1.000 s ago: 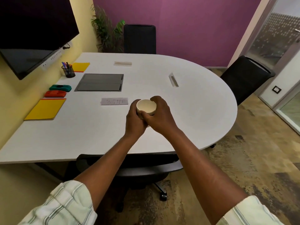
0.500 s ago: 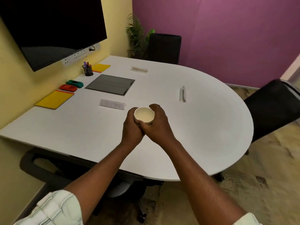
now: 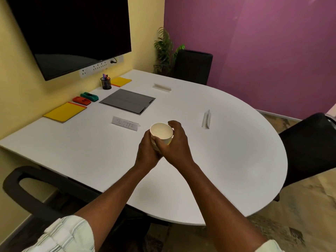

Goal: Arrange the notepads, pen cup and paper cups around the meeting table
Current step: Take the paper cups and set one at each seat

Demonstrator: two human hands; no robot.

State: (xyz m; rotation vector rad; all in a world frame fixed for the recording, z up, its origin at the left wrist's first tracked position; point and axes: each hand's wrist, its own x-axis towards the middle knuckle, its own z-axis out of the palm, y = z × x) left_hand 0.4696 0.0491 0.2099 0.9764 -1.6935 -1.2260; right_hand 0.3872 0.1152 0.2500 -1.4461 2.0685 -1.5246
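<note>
Both hands hold a stack of cream paper cups [image 3: 161, 132] above the white meeting table [image 3: 227, 160]. My left hand [image 3: 148, 153] wraps the lower part from the left and my right hand [image 3: 175, 144] grips the top cup from the right. A yellow notepad [image 3: 64, 112] lies at the table's left edge by the wall, and a second yellow notepad [image 3: 121, 81] lies further back. A black mesh pen cup [image 3: 106, 83] with several pens stands beside that far notepad.
Three white name cards [image 3: 125, 123] [image 3: 206, 118] [image 3: 161, 87] stand on the table, with a grey hatch panel [image 3: 127, 101], a red object [image 3: 81, 100] and a green object [image 3: 89, 96]. Black chairs [image 3: 193, 66] [image 3: 309, 148] [image 3: 41, 193] surround it. A wall screen [image 3: 69, 33] hangs left.
My view has shifted rightward around the table, so the table's items now sit further right in view. The cups stay gripped in both hands, now tilted slightly with more of the cup wall showing.
</note>
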